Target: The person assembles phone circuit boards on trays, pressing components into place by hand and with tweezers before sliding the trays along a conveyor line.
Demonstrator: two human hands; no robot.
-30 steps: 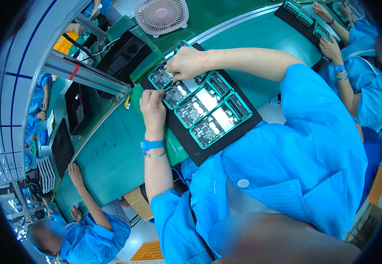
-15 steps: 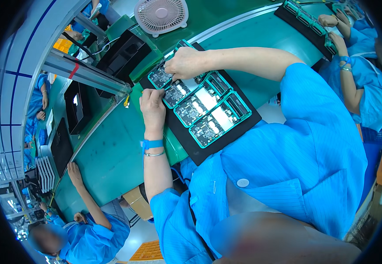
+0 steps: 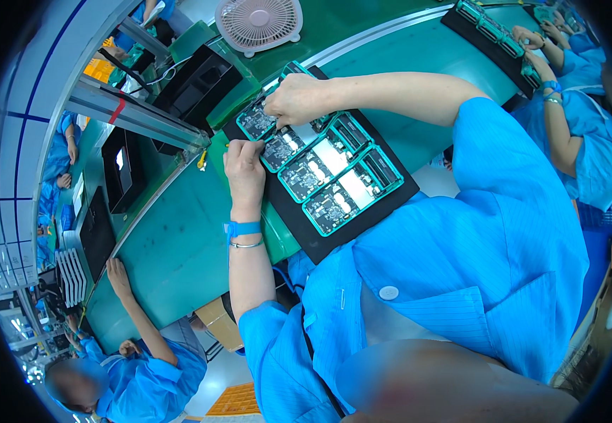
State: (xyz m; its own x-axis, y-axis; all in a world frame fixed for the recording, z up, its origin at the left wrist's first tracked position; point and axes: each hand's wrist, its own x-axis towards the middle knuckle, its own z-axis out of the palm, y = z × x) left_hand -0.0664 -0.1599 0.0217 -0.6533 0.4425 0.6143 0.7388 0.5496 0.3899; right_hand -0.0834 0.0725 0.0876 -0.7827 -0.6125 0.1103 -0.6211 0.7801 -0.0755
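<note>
- Shifted since earlier: a co-worker's hands; mine hardly.
- My right hand bends over the teal-framed circuit boards; any pinch is hidden.
- My left hand curls at their left edge; whether it grips, I can't tell.

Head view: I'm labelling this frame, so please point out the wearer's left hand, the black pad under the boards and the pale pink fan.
Left hand (image 3: pixel 244 171): head view, back of the hand.
Black pad (image 3: pixel 293 220): head view, bare lower-left part.
Pale pink fan (image 3: pixel 258 27): head view, middle of the grille.
</note>
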